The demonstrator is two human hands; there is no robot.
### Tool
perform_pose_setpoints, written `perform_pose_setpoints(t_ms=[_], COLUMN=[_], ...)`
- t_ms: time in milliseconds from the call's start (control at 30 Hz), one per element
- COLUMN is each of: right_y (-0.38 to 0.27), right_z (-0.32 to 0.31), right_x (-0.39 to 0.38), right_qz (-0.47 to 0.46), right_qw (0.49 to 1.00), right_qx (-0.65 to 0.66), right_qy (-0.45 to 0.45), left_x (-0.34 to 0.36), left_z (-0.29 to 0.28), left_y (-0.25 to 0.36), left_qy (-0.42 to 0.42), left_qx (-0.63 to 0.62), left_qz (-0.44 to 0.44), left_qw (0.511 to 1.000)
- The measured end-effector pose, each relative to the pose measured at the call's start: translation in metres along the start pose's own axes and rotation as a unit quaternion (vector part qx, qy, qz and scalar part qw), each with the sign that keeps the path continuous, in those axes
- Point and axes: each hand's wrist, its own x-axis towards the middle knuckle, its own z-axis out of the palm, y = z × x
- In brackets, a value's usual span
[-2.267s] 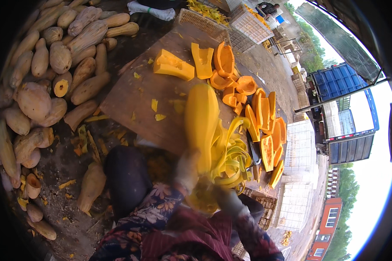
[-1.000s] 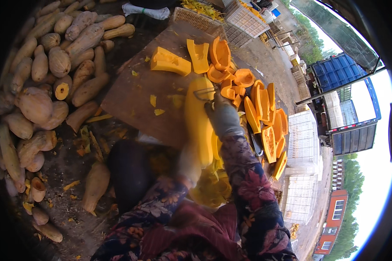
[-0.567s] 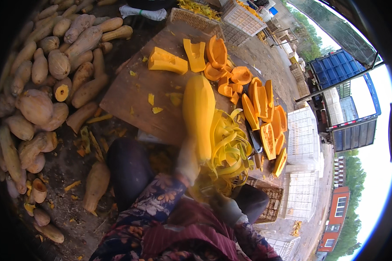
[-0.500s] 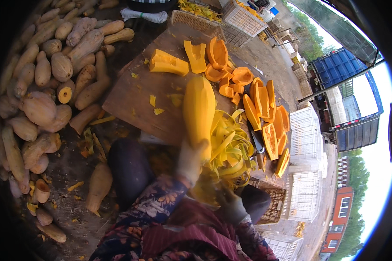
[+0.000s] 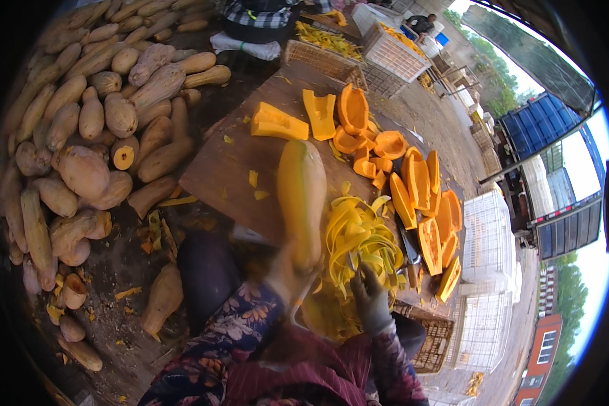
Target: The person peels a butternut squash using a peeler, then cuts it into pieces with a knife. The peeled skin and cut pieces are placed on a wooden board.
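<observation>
A long squash stands tilted over the board, partly peeled: yellow flesh at the top, tan and greenish skin lower down. My left hand, gloved and blurred, is closed round its near end. To the right, my gloved right hand is closed on a small metal tool, apparently a peeler, beside a heap of yellow peel strips. Its exact shape is hard to make out. Behind the heap lie peeled, cut orange squash pieces, with a dark-bladed knife alongside them.
Many unpeeled squashes are piled on the ground at left, one near my knee. White crates stand at right, and a crate of peelings lies beyond the board. A person is at the far edge; a blue truck is parked at right.
The squash has turned, so a skin-covered side shows where yellow flesh showed before. My right hand has moved up and forward to the peel heap. The whole view has shifted slightly.
</observation>
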Motion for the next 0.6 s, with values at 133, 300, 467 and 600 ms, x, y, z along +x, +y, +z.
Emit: perform_pose_setpoints(t_ms=[133,300,467,600], right_y=[-0.047,-0.124,-0.11,-0.063], right_z=[0.015,0.067,0.081,0.065], right_x=[0.124,0.27,0.262,0.189], right_qz=[-0.102,-0.201,-0.168,-0.234], right_qw=[0.976,0.92,0.906,0.891], right_qx=[-0.191,-0.327,-0.374,-0.385], right_qy=[-0.029,-0.077,-0.102,-0.062], left_x=[0.006,0.011,0.016,0.022], left_z=[-0.013,-0.011,-0.015,-0.027], left_y=[-0.01,-0.013,-0.016,-0.019], left_qy=[-0.007,-0.012,0.047,-0.018], left_qx=[0.082,0.105,0.09,0.192], left_qz=[0.066,0.092,0.124,0.16], left_qw=[0.994,0.99,0.987,0.968])
